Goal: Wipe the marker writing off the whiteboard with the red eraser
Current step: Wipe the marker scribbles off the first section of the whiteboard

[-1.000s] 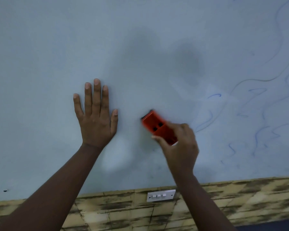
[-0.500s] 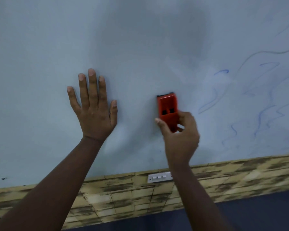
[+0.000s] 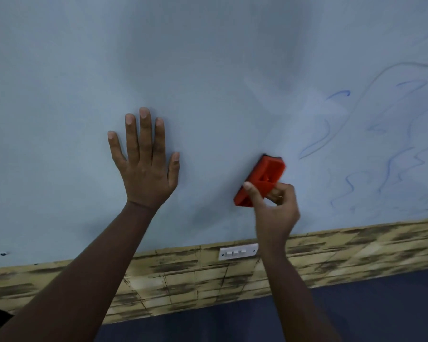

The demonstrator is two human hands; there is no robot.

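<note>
Your left hand (image 3: 146,174) is flat on the whiteboard (image 3: 208,70), fingers (image 3: 145,134) straight and a little spread, thumb out toward the eraser, palm pressed to the board and holding nothing. Your right hand (image 3: 273,208) has the eraser (image 3: 262,180): thumb curled over its near long edge, the other fingers wrapped round the far side, a tight grip on its lower half. The eraser is red, tilted, its upper end leaning away from your left hand, with a dark pad edge showing at that top end. It sits against the board, well to the side of your left hand and lower than its fingertips. It looks slightly blurred, and so does the hand holding it.

The writing (image 3: 371,144) is all on the far side of the eraser from your left hand: faint blue loops and wavy strokes, the nearest stroke just past the eraser's top end, the rest running to the frame's edge. Between your left hand and the eraser the board is plain pale blue-grey, with soft shadows above the eraser.

Below the eraser the board ends at a band of yellowish, dark-streaked wall panels (image 3: 183,280). A white switch plate (image 3: 237,252) sits on that band right below the eraser, its far end behind your right wrist. Under the panels runs a dark blue strip (image 3: 208,324).
</note>
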